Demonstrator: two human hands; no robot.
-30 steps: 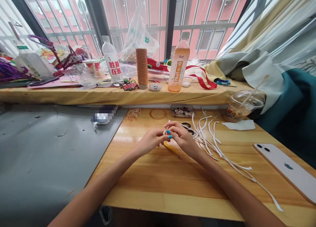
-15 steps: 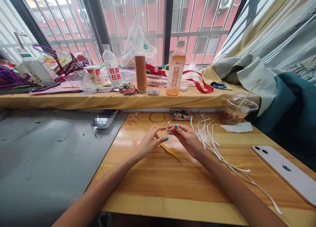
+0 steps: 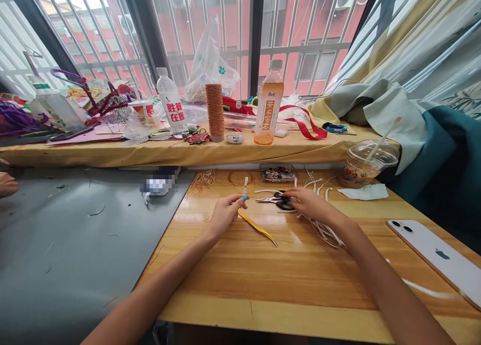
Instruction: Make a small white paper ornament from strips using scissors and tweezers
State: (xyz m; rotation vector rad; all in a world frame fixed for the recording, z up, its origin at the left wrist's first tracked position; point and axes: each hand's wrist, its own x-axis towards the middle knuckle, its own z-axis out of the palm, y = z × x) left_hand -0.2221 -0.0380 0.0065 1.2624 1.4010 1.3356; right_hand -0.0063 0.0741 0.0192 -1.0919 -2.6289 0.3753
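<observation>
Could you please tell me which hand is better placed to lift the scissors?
Probably the right hand: it is at the handle end of the scissors, while the left hand is farther off and occupied, pinching a small white piece.

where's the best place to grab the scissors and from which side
Probably best by the black handles, coming from the right, where the right hand is: the scissors lie flat with their silver blades pointing left, so this approach should stay clear of the cutting edges.
</observation>
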